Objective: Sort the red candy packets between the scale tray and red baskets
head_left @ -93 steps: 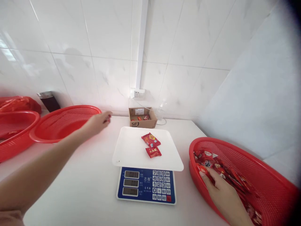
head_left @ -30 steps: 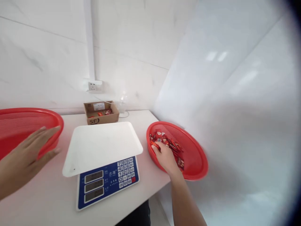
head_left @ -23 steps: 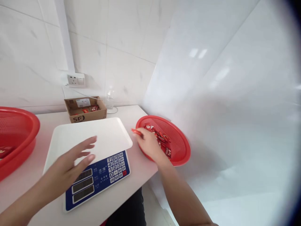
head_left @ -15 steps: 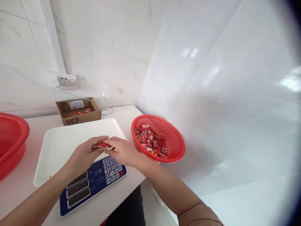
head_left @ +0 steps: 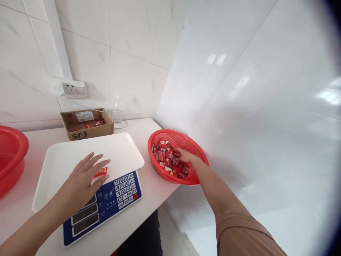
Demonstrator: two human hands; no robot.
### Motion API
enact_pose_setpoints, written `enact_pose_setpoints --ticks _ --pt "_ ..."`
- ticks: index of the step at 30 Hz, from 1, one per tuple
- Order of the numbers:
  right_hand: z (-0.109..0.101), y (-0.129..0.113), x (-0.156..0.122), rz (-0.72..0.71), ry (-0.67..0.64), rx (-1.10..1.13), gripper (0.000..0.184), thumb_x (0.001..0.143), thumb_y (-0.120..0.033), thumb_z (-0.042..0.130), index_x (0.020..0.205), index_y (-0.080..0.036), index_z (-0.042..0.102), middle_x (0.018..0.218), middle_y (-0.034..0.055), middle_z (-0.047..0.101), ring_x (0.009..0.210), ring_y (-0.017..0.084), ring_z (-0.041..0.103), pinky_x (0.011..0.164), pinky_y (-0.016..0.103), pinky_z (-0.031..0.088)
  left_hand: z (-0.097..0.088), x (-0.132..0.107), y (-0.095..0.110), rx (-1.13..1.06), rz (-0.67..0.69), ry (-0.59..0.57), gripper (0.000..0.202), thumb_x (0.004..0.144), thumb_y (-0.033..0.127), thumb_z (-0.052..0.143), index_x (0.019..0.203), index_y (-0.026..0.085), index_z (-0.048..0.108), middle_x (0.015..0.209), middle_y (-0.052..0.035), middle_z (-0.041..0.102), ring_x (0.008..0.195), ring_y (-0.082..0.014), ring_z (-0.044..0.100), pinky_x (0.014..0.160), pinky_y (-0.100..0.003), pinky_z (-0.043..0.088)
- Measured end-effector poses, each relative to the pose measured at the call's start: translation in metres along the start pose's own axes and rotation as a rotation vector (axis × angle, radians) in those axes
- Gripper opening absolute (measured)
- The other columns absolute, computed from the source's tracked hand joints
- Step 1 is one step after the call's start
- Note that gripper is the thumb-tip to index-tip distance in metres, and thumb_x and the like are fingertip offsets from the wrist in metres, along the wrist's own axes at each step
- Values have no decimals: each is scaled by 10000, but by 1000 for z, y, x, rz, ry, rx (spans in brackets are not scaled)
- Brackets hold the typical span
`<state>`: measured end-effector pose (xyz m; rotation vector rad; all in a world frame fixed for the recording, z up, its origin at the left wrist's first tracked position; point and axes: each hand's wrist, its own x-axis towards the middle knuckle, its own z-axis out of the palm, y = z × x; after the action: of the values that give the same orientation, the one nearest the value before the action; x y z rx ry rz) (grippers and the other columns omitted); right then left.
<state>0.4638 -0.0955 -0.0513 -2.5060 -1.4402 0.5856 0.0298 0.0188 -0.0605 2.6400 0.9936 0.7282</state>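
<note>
My left hand [head_left: 85, 179] is spread over the white weighing tray [head_left: 125, 153] of a digital scale, its fingers apart. A small red wrapped packet [head_left: 101, 172] shows between its thumb and forefinger; it looks loose on the tray, not gripped. My right hand [head_left: 185, 155] reaches into a red mesh basket [head_left: 197, 156] to the right. Its fingers close around a small red packet [head_left: 176, 153] at the top of a pile of similar wrapped packets [head_left: 163, 156]. Some fingertips are hidden among them. The scale's blue keypad panel [head_left: 125, 192] faces me.
Behind the scale stands an open cardboard box [head_left: 92, 133] with a few red packets inside. A clear plastic bottle [head_left: 117, 110] is beside it, near a cable and a wall socket [head_left: 74, 89]. Another red basket [head_left: 13, 149] is at the left edge. A wall borders the right.
Both hands were together over the tray around a red packet. The left has opened and moved slightly left and down, letting the packet go. The right has moved right into the basket.
</note>
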Motion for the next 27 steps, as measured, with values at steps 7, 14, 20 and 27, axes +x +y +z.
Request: enact_pose_setpoints --ticks 7,14,20,27 --pt "-20 3 -3 45 5 342 372 738 -158 573 1105 -217 572 1048 55 661 937 223 632 732 307 528 -2 -7 -1 -36 11 -49 446 856 495 431 1239 309 561 1414 -34 479 1379 -322 265 1016 -554 391" --pt "-34 -83 -37 -226 -33 651 427 801 -302 588 1214 -265 484 1275 48 542 1024 191 599 660 245 542 -18 0 28 -255 -88 -72 446 859 480 452 1255 296 542 1402 -40 494 1352 -296 335 1050 -493 369" --pt "-1 -193 -48 -505 -353 876 354 772 -295 665 1098 -225 546 979 36 648 791 153 638 527 205 493 -36 22 55 -738 -310 -129 543 852 458 493 1356 285 385 1378 -107 501 1260 -288 465 989 -455 425" --pt "31 -254 -43 -616 -547 899 497 767 -263 682 1223 -265 485 1055 30 619 855 140 631 694 276 555 -43 34 27 -1174 -497 34 313 809 408 577 1051 209 576 880 -43 632 733 -169 646 620 -306 541"
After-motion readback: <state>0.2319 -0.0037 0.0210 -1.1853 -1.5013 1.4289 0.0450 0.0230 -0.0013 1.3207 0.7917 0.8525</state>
